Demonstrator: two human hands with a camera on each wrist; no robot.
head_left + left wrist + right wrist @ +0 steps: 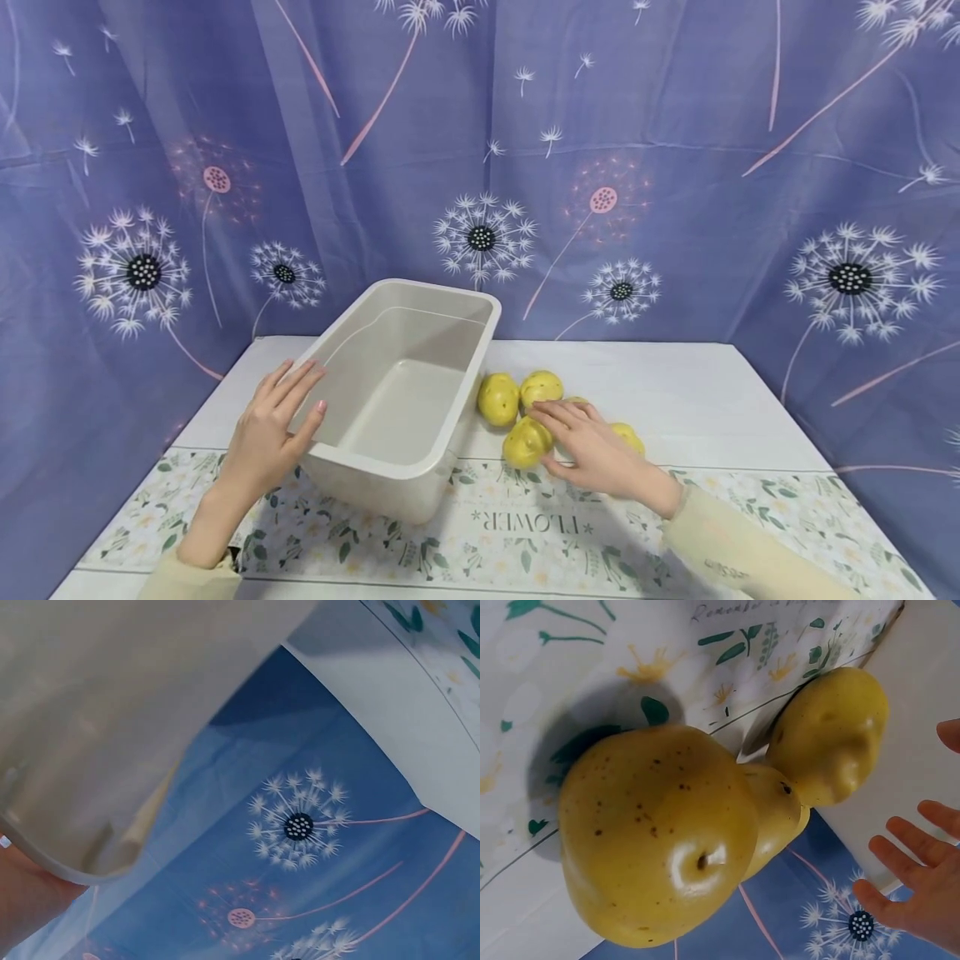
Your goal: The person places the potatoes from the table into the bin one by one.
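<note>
The front yellow potato [523,445] lies just left of the nearer right hand [596,451], fingers spread. The left hand [264,432], fingers extended, touches the bin [375,493].

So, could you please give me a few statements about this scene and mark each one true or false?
1. The left hand is at the tub. True.
2. The right hand is over the potatoes. True.
3. The potatoes lie inside the tub. False: they lie on the table, outside it.
4. In the head view, the tub stands to the right of the potatoes. False: it stands to their left.
5. The curtain behind shows a dandelion pattern. True.
6. The potatoes are dark red. False: they are yellow.
</note>
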